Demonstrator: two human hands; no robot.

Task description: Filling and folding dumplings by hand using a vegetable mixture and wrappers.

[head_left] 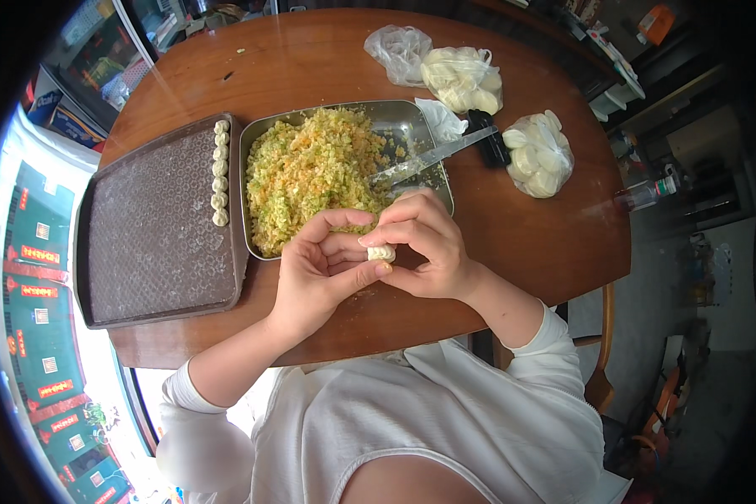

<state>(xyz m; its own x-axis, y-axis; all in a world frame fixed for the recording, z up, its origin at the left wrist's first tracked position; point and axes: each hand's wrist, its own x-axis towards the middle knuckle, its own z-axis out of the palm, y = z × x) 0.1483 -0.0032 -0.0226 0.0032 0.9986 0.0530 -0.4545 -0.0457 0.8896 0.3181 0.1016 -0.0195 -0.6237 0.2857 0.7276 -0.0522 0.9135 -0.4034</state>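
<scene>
A small pleated dumpling [381,253] is held between my two hands, above the near edge of the table. My left hand [311,273] cups it from the left, with the thumb against its lower side. From the right, my right hand [433,248] pinches the dumpling's pleats with fingertips and thumb. Just beyond the hands is a metal pan [447,189] holding a heap of chopped yellow-green filling [315,168]. Along the right edge of a dark textured tray [155,227] at the left, several finished dumplings [219,183] stand in a column.
A flat metal blade [433,157] rests across the pan's right rim, near a black object [489,139]. Two clear bags of pale dough rounds, one farther [462,80] and one nearer [538,160], sit at the right. A crumpled plastic bag [397,55] lies at the back.
</scene>
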